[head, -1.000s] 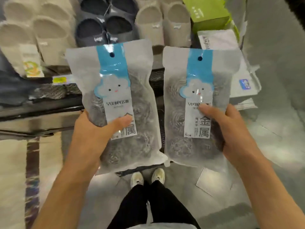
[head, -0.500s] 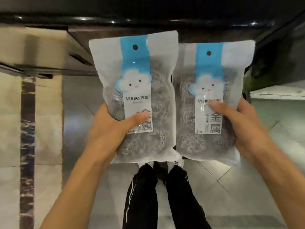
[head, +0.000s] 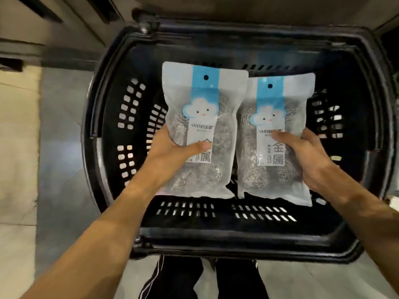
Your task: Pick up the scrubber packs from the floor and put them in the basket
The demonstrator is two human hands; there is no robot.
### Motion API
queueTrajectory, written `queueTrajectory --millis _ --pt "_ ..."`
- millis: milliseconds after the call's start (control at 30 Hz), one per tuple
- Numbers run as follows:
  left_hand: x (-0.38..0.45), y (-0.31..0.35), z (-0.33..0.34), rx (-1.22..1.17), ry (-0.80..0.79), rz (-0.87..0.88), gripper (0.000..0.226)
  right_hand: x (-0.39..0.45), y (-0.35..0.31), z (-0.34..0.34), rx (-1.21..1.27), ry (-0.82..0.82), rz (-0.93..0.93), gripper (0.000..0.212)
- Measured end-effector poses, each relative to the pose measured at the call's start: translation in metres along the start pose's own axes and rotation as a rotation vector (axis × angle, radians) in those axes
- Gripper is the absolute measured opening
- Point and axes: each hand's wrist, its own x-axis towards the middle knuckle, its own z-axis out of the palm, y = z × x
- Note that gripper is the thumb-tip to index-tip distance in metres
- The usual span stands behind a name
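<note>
Two clear scrubber packs with blue header strips and cloud logos hang side by side over the open black basket point(head: 101, 126). My left hand point(head: 172, 152) grips the left scrubber pack point(head: 205, 117) at its lower left, thumb across the label. My right hand point(head: 311, 160) grips the right scrubber pack point(head: 274, 126) at its lower right, thumb on the label. Steel-wool balls show through both bags. The packs cover the middle of the basket's floor, and the right pack's left edge slightly overlaps the other.
The basket has slotted walls and a thick rim, its near edge point(head: 237, 244) just in front of my legs point(head: 205, 279). Grey floor tiles point(head: 60, 169) lie to the left, a pale tile strip point(head: 17, 147) beyond them. Dark shelf bases run along the top left.
The view swung from the shelf of slippers down to the floor and then onto the basket. Both hands carried the packs forward, so they now hang over the basket's inside.
</note>
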Motion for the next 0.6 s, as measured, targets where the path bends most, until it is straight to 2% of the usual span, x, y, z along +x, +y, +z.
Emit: queueTrajectory --millis 67,167,333,500,600 --pt "0.017 -0.016 0.004 0.003 -0.022 -0.013 0.060 0.024 0.022 0.000 -0.052 0.002 0.039 0.027" --pt "0.041 -0.032 0.001 0.013 -0.048 -0.027 0.059 0.058 0.047 0.005 -0.152 0.020 0.064 0.052" --pt "0.070 -0.043 -0.005 0.047 -0.056 -0.029 0.050 0.109 0.077 0.005 -0.180 0.032 0.060 0.043" --pt "0.080 -0.058 -0.004 0.026 -0.058 -0.070 0.052 0.139 0.099 0.010 -0.267 0.073 0.084 0.038" --pt "0.082 -0.062 -0.004 0.014 -0.096 -0.069 0.052 0.151 0.108 0.009 -0.294 0.063 0.126 0.025"
